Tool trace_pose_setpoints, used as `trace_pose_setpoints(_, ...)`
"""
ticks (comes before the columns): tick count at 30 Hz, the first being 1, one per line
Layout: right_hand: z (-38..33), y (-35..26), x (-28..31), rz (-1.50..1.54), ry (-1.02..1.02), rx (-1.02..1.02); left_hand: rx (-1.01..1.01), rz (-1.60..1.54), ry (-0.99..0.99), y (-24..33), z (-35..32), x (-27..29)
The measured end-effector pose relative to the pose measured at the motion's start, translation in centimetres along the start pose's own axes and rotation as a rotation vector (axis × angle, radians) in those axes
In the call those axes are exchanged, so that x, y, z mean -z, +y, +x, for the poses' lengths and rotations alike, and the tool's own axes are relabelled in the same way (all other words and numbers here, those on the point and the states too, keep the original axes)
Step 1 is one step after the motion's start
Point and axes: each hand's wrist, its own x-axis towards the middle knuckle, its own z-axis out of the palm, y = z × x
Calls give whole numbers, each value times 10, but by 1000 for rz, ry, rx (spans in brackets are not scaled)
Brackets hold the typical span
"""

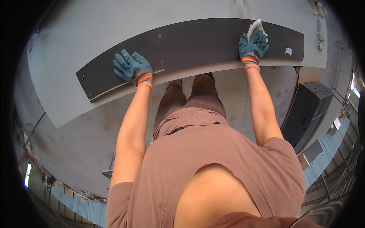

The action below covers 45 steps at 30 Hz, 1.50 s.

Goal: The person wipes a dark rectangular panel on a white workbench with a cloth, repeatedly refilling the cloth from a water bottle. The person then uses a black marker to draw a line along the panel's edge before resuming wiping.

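The dark panel [197, 41] lies flat across the grey counter [68, 102], pinned at centre-left of the frame by the left hand [131, 67] with its grip spread open (holding nothing), while at upper right the right hand [253, 46] closes its grip on a white cloth [255, 27] pressed to the surface.

Both bare arms stretch forward, well apart. The blue-gloved left hand [132, 67] lies flat, fingers [121, 64] spread. The blue-gloved right hand [253, 45] presses down, fingers curled.

Grey worktable [76, 102] carries long dark panel [197, 43], lying flat along near edge; small scraps [320, 38] at far-right corner.

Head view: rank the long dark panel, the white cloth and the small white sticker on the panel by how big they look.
1. Long dark panel
2. White cloth, partly hidden under the right hand
3. Small white sticker
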Motion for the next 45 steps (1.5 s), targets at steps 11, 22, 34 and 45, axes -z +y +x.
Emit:
trace_pose_setpoints(11, -96, -246, 49, 416, -276, 613, -57, 68, 65, -2, 1, -7)
trace_pose_setpoints(22, -13, 90, -19, 46, 47, -10, -97, 98, 120, -11, -3, -15)
trace_pose_setpoints(34, -97, -171, 49, 366, -301, 342, -96, 104, 118, -7, -3, -19)
trace_pose_setpoints(45, 0, 135, -16, -43, 77, -78, -120, 53, 87, -12, 2, -21)
